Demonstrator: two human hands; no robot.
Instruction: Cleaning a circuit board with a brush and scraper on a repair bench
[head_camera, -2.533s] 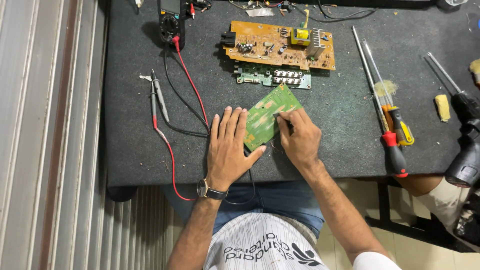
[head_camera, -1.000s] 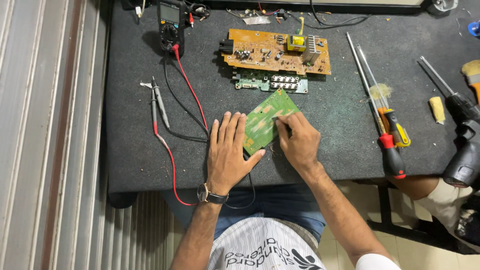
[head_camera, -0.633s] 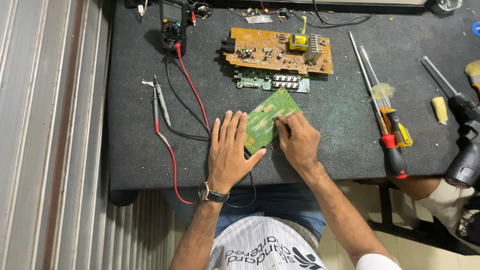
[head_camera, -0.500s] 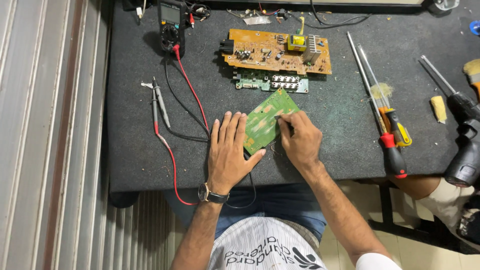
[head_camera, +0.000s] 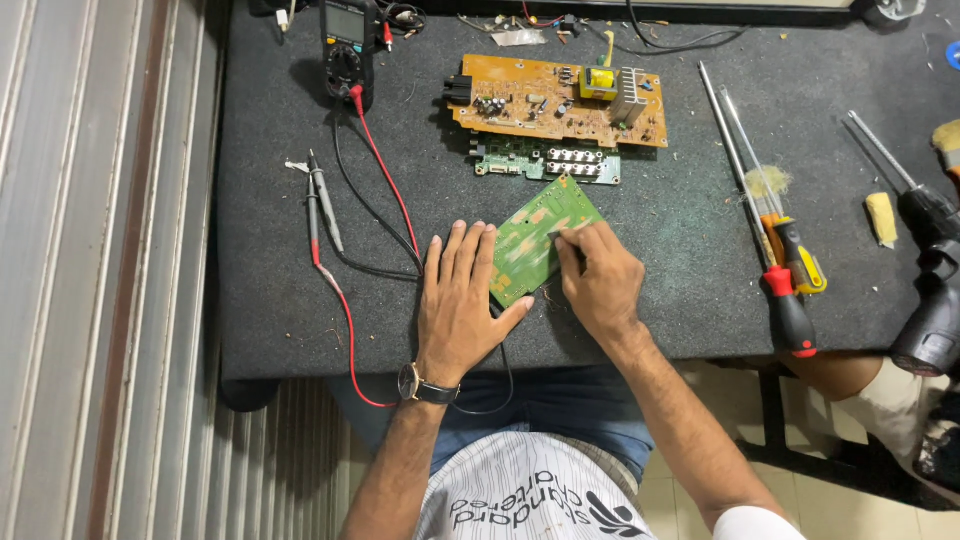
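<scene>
Nothing has shifted: the left hand (head_camera: 462, 305) still presses flat at the green circuit board's (head_camera: 540, 236) eight o'clock edge, while the right hand (head_camera: 600, 280) stays pinched on a small tool, its kind unclear, at three o'clock.

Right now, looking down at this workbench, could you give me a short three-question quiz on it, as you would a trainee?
1. True or false: the left hand lies flat, palm down, beside the green circuit board.
2. Which lies farther from the person: the green circuit board or the orange circuit board?
3. What colour is the handle of the screwdriver nearest the table's front edge: A) red and black, B) blue, C) white?

Key: 1 true; 2 the orange circuit board; 3 A.
</scene>
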